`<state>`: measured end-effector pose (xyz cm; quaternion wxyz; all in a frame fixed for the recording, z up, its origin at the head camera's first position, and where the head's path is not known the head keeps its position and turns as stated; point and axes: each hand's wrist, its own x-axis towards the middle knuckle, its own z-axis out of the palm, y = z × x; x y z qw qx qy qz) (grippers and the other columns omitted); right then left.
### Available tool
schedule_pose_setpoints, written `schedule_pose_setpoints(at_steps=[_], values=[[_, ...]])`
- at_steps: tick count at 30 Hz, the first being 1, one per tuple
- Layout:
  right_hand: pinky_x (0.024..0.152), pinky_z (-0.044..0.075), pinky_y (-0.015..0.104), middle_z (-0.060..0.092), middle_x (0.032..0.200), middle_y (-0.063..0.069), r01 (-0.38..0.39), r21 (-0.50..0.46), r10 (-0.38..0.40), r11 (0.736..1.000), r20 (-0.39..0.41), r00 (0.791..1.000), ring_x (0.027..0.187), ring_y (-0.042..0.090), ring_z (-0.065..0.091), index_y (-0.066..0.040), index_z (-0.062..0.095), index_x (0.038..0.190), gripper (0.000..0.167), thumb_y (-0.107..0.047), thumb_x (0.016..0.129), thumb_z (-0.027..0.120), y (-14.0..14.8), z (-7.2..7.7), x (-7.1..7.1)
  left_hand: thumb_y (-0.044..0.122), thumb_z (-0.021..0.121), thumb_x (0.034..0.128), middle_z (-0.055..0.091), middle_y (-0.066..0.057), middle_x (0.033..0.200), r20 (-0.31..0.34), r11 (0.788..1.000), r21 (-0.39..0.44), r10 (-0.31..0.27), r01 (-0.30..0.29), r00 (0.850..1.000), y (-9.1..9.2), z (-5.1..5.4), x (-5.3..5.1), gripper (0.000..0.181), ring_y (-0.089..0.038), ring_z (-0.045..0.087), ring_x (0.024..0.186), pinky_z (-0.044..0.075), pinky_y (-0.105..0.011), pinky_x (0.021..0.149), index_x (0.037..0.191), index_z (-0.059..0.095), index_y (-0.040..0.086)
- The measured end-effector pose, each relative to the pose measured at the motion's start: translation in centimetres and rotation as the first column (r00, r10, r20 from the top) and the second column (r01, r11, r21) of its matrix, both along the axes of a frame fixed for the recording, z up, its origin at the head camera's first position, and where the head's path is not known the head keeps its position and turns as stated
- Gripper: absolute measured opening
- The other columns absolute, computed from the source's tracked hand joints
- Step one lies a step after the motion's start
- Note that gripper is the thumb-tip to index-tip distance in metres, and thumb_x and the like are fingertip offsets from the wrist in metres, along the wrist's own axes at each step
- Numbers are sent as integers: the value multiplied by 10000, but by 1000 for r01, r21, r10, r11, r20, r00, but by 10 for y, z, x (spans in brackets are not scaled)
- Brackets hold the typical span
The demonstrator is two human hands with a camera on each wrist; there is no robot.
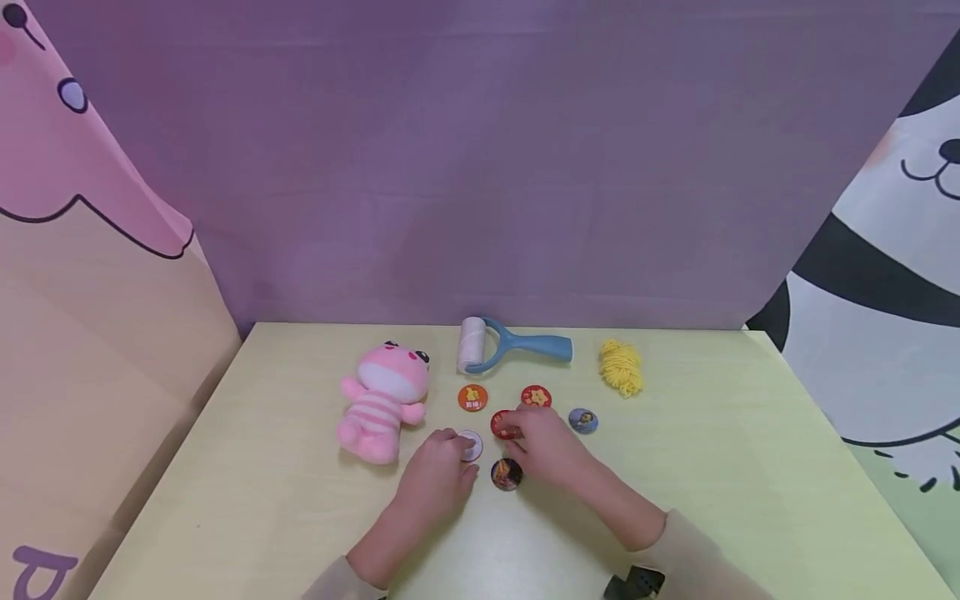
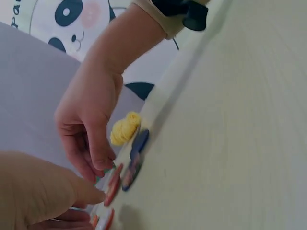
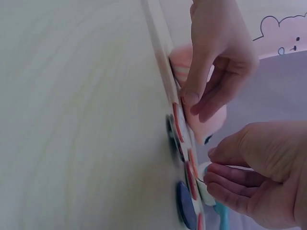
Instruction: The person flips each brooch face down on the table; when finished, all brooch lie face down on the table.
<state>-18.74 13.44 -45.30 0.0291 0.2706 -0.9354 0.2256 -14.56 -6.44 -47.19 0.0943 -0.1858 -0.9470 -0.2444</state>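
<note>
Several round button badges lie on the table. My left hand [image 1: 437,477] has its fingertips at a white badge [image 1: 474,452]; whether they press on it is hard to tell. Over a red badge [image 1: 502,425] is my right hand [image 1: 551,446], its fingertips at that badge's right edge. In the right wrist view, the right hand's fingers [image 3: 230,184] are loosely bent, with nothing seen between them and the thumb. A dark picture badge [image 1: 507,474] lies between the hands, nearer the front. Behind them are an orange badge [image 1: 472,397] and a second red badge [image 1: 536,393].
A blue picture badge [image 1: 583,421] lies right of the right hand. The pink striped plush toy [image 1: 382,400] is left of the badges. Farther back are a lint roller [image 1: 525,342] with a blue handle and a bundle of yellow yarn [image 1: 621,367]. A purple cloth [image 1: 480,167] hangs behind the table.
</note>
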Motion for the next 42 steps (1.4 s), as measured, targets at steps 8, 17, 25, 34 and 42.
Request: schedule_pose_setpoints(at_steps=[8,17,25,34,42], values=[[689,560,182,780,934,43,11,-21,-9,1000,109,994,752,69,671,-53,802,1021,154,-4,875,805,23,12,12,115,877,862,738,-63,856,144,980,164,-136,112,980,9,5,-1,288,-95,622,741,537,-202,677,1111,803,-9],[661,531,200,767,879,34,-3,-28,7,1000,176,984,725,64,599,-48,807,1015,197,22,832,808,21,7,31,91,891,831,617,-3,730,135,983,97,-168,155,977,15,-2,0,249,-52,450,689,408,-190,619,1066,813,69],[623,475,210,753,848,7,7,8,-8,1000,161,987,692,70,537,-55,796,996,222,44,797,808,15,-1,35,87,881,845,646,30,770,149,987,65,-158,150,976,19,-6,-3,260,-48,477,700,435,-186,639,1094,808,65],[630,517,208,752,832,28,-22,-16,24,1000,140,990,699,49,582,-41,786,934,156,37,807,832,16,-6,37,93,863,881,692,31,750,149,976,147,-179,157,972,20,-10,-3,129,-1,480,674,435,-142,608,1004,833,72],[712,603,190,773,883,-13,-8,-172,44,985,205,978,772,22,692,-114,753,884,141,3,848,823,27,-10,35,98,869,883,816,-19,952,191,911,397,-202,113,961,15,-11,0,151,-83,761,860,613,-178,797,1028,835,66]])
